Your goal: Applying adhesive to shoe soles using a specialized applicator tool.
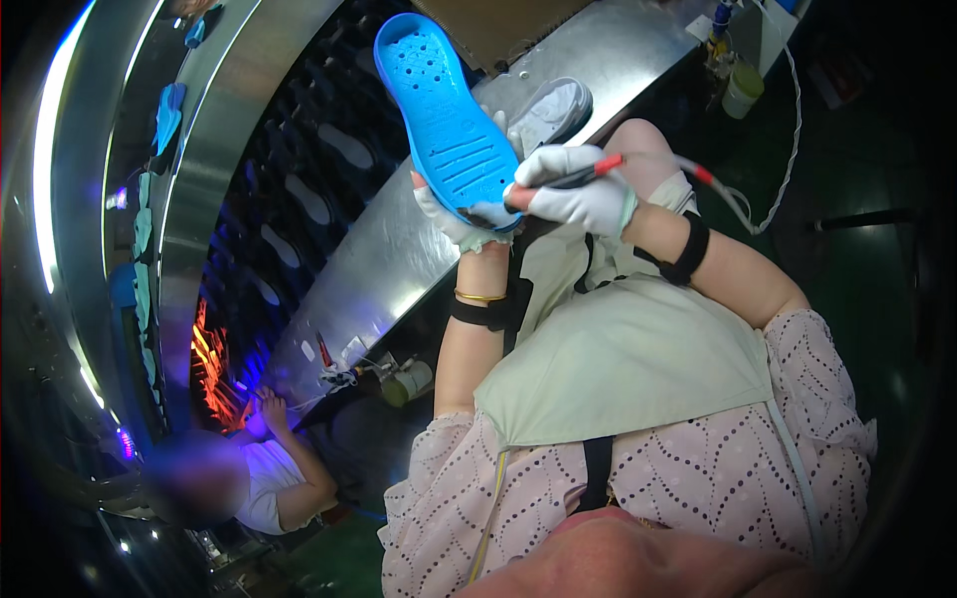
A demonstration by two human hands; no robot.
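Left hand (446, 217) is clasping the blue sole (449, 130) from beneath; right hand (588, 205) is pinching a tool (609, 163) beside it.

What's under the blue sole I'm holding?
Your gloved left hand supports the blue sole from below, showing at its edges; most of the palm and the sole's underside are hidden.

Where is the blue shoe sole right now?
In the head view, the blue shoe sole is at the upper middle, held in the gloved left hand, with the gloved right hand at its lower end.
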